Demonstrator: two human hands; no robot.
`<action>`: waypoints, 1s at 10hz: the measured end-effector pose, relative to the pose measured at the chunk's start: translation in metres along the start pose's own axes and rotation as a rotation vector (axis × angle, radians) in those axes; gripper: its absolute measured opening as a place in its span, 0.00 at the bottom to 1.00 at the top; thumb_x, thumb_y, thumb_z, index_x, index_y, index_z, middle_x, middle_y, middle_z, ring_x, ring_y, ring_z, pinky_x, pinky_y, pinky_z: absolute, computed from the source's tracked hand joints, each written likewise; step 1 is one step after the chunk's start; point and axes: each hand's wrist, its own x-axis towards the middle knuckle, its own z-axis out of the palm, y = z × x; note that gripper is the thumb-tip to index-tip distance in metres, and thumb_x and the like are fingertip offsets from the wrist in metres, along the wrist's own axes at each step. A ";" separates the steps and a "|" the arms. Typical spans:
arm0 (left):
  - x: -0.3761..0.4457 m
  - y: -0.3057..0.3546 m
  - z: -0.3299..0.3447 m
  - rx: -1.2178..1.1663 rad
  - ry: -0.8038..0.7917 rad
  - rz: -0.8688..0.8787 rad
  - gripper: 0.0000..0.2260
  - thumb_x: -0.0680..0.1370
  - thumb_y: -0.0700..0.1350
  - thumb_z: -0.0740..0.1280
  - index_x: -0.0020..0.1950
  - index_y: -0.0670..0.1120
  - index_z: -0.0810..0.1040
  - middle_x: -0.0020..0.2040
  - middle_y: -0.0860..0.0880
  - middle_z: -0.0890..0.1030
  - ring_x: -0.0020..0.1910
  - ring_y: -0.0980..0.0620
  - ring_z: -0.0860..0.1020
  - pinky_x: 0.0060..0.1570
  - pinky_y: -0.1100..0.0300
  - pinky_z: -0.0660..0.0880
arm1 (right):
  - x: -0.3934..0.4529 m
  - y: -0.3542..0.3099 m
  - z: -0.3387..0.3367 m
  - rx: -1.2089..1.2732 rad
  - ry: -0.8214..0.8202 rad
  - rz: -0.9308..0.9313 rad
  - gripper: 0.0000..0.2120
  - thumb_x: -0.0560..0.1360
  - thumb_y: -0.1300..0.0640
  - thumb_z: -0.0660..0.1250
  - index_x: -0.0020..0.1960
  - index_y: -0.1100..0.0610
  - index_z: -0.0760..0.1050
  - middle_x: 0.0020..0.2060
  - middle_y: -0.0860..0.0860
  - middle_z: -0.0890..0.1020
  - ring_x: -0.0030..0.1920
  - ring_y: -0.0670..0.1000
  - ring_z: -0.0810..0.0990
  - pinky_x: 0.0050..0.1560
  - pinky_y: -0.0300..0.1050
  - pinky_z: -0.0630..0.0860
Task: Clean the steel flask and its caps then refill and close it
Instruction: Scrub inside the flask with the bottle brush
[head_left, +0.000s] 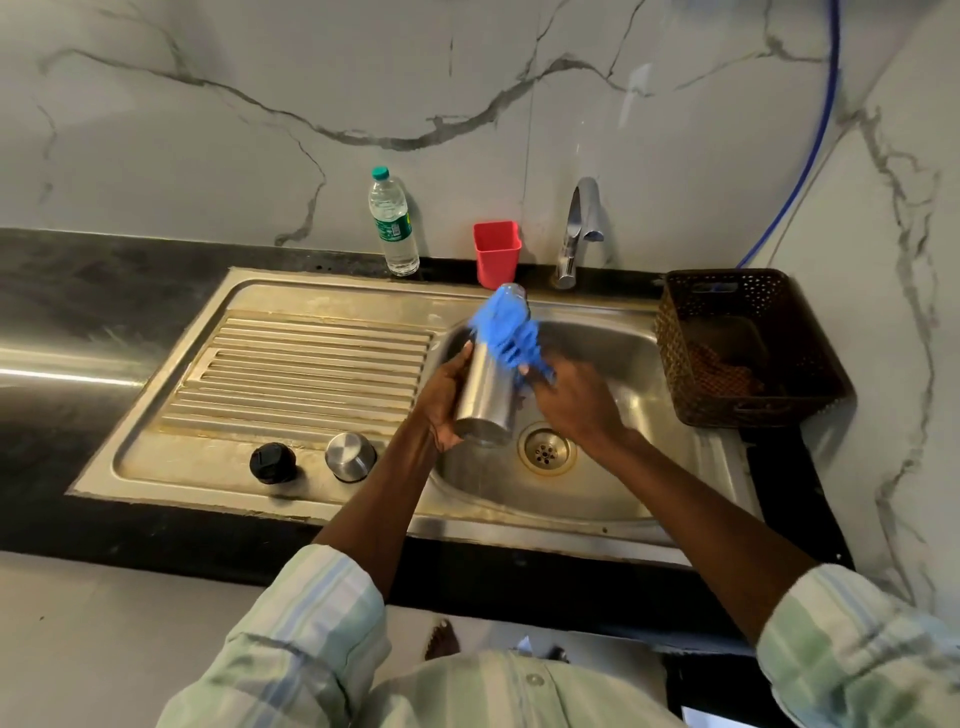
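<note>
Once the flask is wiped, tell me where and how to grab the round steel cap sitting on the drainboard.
Take the round steel cap by its curved side wall, coming from above with fingers spread around it. It sits with its flat closed end up, so there is no rim to hook there. The black plastic cap stands apart on its left, so both sides look free for the fingers.

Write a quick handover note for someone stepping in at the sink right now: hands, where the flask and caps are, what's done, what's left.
Left hand: holds the steel flask tilted over the sink basin.
Right hand: holds a blue cloth against the flask's upper end, mid-wipe.
Caps: black cap and steel cap sit side by side on the drainboard, both off.
Water bottle stands capped at the back wall.
Done: flask opened, wiping started.
Left: finish the flask, clean both caps, refill, close.
</note>
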 end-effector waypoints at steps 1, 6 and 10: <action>-0.006 0.006 -0.005 0.088 0.008 0.015 0.20 0.78 0.55 0.65 0.60 0.39 0.72 0.41 0.42 0.84 0.35 0.45 0.84 0.31 0.52 0.82 | -0.038 -0.003 0.008 -0.040 -0.064 -0.293 0.23 0.78 0.43 0.60 0.69 0.53 0.74 0.51 0.57 0.84 0.46 0.62 0.83 0.41 0.54 0.81; -0.018 0.009 0.000 0.223 0.167 0.092 0.20 0.77 0.59 0.68 0.63 0.48 0.76 0.48 0.45 0.80 0.34 0.52 0.84 0.33 0.59 0.81 | -0.029 -0.005 0.000 -0.057 -0.036 -0.323 0.23 0.79 0.44 0.60 0.69 0.55 0.74 0.50 0.57 0.85 0.46 0.61 0.84 0.41 0.50 0.81; 0.024 -0.001 -0.030 0.200 0.083 -0.088 0.27 0.75 0.69 0.62 0.59 0.47 0.75 0.45 0.44 0.85 0.65 0.35 0.74 0.64 0.42 0.71 | -0.035 -0.001 0.003 -0.050 -0.105 -0.411 0.23 0.78 0.46 0.61 0.69 0.56 0.74 0.51 0.57 0.85 0.46 0.61 0.84 0.39 0.50 0.81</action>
